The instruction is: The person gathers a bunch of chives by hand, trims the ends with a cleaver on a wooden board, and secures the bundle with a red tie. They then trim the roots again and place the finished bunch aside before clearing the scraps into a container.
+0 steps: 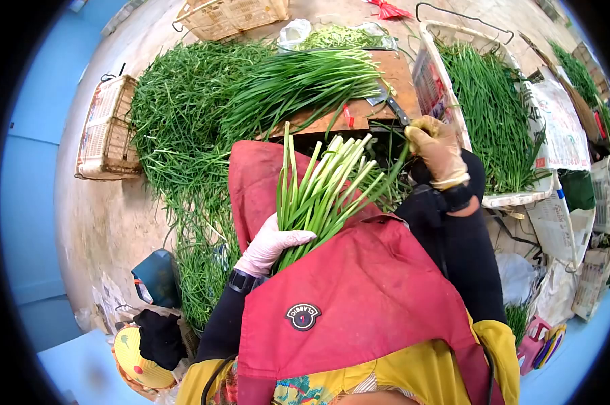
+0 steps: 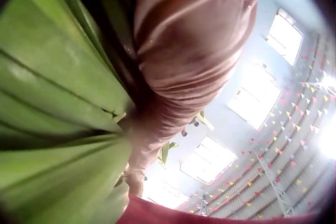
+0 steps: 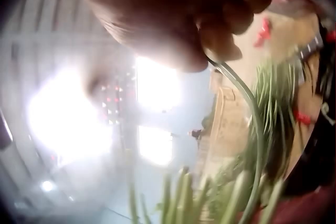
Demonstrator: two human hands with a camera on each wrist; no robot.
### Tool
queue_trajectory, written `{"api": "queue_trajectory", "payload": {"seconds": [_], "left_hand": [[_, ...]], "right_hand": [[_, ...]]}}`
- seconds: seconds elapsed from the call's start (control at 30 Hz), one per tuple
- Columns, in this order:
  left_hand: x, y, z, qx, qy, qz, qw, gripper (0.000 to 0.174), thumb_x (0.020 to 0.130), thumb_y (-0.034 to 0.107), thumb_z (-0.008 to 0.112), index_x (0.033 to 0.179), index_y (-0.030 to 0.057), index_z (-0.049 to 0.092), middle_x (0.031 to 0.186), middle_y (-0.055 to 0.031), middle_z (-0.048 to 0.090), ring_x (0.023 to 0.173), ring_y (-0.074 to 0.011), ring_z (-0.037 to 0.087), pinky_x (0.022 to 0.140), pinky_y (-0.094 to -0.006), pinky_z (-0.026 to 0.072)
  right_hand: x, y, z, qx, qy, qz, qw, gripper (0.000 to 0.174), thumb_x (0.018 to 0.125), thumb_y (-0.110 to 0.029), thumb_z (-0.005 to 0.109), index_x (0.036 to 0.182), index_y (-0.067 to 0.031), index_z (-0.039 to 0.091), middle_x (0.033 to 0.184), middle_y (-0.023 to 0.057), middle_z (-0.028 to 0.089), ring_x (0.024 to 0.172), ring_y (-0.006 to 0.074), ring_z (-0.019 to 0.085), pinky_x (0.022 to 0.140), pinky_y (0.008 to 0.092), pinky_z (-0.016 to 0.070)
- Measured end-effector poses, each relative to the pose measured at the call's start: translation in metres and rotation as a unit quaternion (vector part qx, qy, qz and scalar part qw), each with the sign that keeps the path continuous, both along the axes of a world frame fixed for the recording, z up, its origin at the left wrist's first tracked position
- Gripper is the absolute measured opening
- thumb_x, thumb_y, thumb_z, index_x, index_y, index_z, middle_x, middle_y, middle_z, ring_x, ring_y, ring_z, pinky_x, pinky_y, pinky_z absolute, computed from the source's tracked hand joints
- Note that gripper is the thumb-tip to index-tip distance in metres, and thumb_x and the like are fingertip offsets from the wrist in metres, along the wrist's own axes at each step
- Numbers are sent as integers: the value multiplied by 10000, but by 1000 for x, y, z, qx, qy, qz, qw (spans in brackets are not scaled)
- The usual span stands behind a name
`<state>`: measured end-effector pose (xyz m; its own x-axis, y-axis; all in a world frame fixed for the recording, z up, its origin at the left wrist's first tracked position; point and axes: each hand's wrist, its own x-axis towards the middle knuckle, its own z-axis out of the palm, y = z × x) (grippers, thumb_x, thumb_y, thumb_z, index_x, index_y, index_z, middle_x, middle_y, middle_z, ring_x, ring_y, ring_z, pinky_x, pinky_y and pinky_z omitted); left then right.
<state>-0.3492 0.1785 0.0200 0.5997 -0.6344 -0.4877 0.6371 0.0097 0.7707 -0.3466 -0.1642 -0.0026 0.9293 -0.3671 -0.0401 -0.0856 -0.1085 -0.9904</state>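
A bunch of green stalks with pale ends [image 1: 325,182] stands upright over the red apron; the gloved left hand [image 1: 268,246] grips its lower part, thumb across the front. In the left wrist view the gloved hand [image 2: 194,40] lies against broad green leaves [image 2: 52,77]. To the right of the bunch, the gloved right hand [image 1: 440,150] has curled fingers and pinches one thin green stalk [image 1: 396,169]. The right wrist view shows that stalk [image 3: 257,124] bending down from the fingertips of the right hand [image 3: 184,19], above the bunch's pale ends [image 3: 184,198].
A wooden board [image 1: 393,67] carries a pile of green stalks [image 1: 305,84] and a knife [image 1: 394,106]. A large leafy heap [image 1: 183,101] lies left of it. At right stands a white crate [image 1: 461,121] of greens; another crate [image 1: 106,128] is at far left.
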Motion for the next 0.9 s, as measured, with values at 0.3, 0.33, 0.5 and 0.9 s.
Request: {"api": "queue_trajectory", "payload": {"seconds": [0.3,0.33,0.5,0.9], "left_hand": [[-1,-12,8,3,5,-13,1000,584,773,33,735,1303,3,491,1207,-68,611,1091,-152,576,969,-306,440],[-2,-11,8,5,3,-12,1000,584,773,33,735,1303,3,491,1207,-68,611,1091,-152,576,969,-306,440],[-5,-7,6,-9,2,7,1000,586,776,26,733,1308,8,487,1210,-69,608,1097,-156,576,972,-311,441],[-4,-10,3,8,7,-9,1000,603,767,9,730,1315,0,478,1226,-83,605,1109,-169,575,982,-318,436]], "right_hand": [[-10,57,65,-427,-146,213,867,288,824,-299,651,977,-59,693,994,111,659,1035,306,567,895,429,427],[-6,62,56,-439,-112,213,866,331,842,-352,630,1006,-71,697,985,112,659,1043,312,560,889,440,417],[4,71,28,-374,-52,250,891,307,824,-316,659,1026,-87,687,973,133,642,1000,330,564,876,436,428],[-5,63,30,-370,27,245,896,301,794,-334,675,982,-102,714,943,119,606,973,318,548,846,421,426]]}}
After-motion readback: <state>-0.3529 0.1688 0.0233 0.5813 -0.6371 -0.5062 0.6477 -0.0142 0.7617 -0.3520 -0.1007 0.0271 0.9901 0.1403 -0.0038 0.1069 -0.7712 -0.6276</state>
